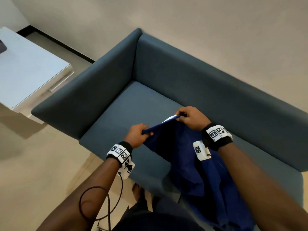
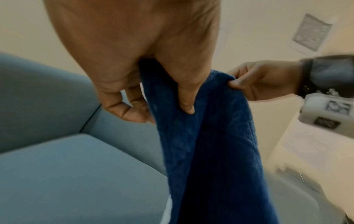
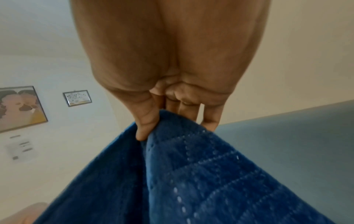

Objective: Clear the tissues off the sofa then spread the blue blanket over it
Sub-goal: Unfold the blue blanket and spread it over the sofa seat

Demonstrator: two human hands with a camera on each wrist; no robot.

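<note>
The blue blanket [image 1: 188, 155] hangs bunched above the grey-blue sofa [image 1: 136, 104], its lower folds draping toward the seat's front edge. My left hand [image 1: 141, 133] grips its top edge, thumb and fingers curled round the cloth [image 2: 191, 136]. My right hand [image 1: 188, 117] pinches the same edge a short way to the right, where a white label shows; its thumb presses the fabric [image 3: 191, 174] against the fingers. The right hand [image 2: 256, 81] also appears in the left wrist view. The sofa seat shows no tissues.
A white table [image 1: 28, 69] stands left of the sofa's armrest [image 1: 83, 97], with a dark object at its far left edge. Beige floor lies in front. Framed pictures [image 3: 21, 107] hang on the wall. A cable loops off my left wrist.
</note>
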